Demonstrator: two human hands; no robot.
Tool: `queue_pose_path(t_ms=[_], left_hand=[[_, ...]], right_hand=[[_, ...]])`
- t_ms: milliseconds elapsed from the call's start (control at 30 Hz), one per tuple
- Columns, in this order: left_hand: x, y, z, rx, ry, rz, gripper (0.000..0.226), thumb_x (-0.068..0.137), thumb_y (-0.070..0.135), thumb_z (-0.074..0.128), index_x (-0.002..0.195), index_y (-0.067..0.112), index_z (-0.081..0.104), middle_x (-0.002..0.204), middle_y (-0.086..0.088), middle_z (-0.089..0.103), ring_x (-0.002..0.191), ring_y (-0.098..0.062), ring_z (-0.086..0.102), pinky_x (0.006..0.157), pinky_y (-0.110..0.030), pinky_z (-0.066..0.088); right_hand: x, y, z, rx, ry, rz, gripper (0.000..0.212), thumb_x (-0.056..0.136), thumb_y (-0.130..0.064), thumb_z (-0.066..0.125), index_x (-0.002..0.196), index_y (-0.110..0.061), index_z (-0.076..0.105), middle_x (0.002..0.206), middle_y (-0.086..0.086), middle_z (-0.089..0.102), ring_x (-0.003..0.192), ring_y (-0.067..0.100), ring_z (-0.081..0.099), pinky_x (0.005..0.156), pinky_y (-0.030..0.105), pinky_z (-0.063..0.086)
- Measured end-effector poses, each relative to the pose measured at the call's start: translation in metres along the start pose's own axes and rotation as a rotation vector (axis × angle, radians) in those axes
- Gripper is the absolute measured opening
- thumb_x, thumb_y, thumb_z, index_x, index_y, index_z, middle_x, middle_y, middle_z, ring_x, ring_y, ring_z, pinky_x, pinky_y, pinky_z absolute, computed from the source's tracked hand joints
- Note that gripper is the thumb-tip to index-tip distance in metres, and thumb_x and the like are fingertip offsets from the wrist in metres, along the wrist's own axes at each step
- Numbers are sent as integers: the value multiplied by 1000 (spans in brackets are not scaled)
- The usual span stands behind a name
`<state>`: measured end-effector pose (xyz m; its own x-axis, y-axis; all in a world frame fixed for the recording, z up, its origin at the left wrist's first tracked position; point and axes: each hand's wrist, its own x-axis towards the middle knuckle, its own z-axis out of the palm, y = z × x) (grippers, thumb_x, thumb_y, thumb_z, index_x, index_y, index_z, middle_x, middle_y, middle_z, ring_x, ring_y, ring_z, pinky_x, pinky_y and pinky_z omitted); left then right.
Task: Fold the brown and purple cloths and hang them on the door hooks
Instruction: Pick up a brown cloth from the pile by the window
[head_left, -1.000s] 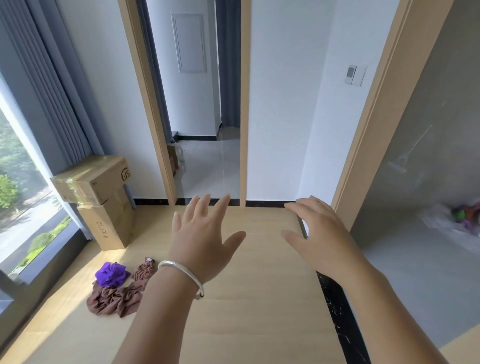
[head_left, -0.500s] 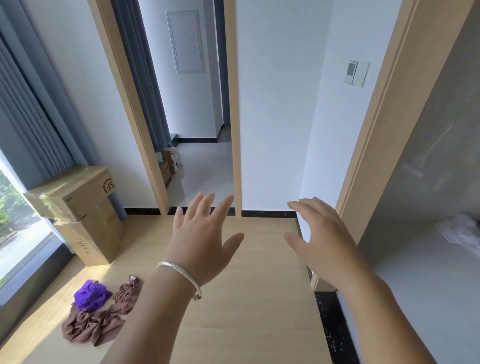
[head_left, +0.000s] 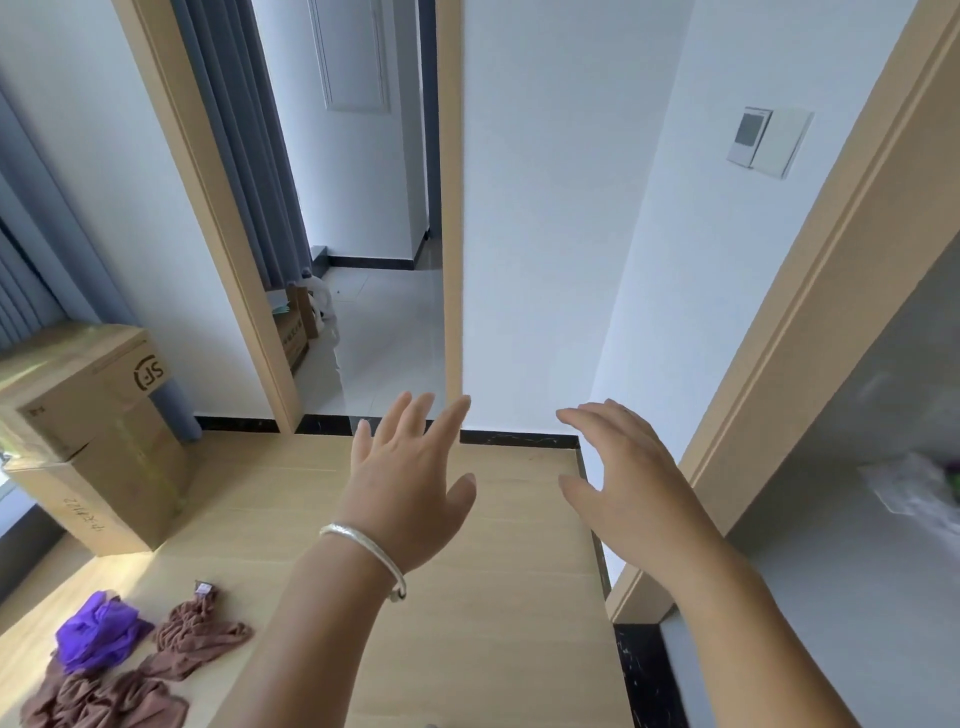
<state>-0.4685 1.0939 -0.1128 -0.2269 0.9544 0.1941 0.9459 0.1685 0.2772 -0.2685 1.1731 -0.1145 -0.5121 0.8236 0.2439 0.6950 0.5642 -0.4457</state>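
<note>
While both hands hover empty, cloths lie seemingly crumpled.

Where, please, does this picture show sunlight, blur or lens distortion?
Head view: sunlight falls on the wooden floor beside the cardboard boxes; the wide lens bends the door frames; the plastic bag at right looks smeared; both hands and the cloths are sharp.
</note>
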Motion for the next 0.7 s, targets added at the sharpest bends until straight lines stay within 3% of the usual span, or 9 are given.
queue_pose_path(t_ms=[300,567,700], left_hand=[[154,-70,3,-72,31,-35,65,94,43,46,147,40,10,156,3,17,147,-18,2,117,-50,7],[237,-114,24,-83,0,-110,65,94,45,45,149,40,10,157,5,15,147,-15,-1,118,-47,5],[276,-135,36,-59,-19,-196,65,95,45,45,149,40,9,158,6,13,147,-14,-3,119,-46,3]], right_hand=[[168,7,19,-56,-6,-20,53,93,-24,55,143,-30,40,146,-15,36,144,7,12,114,24,15],[272,33,57,-13,-31,-40,53,91,-25,58,141,-30,42,143,-15,38,142,4,15,107,18,16],[334,48,82,29,-77,-60,54,91,-26,58,141,-31,41,145,-16,35,143,3,12,111,23,18]])
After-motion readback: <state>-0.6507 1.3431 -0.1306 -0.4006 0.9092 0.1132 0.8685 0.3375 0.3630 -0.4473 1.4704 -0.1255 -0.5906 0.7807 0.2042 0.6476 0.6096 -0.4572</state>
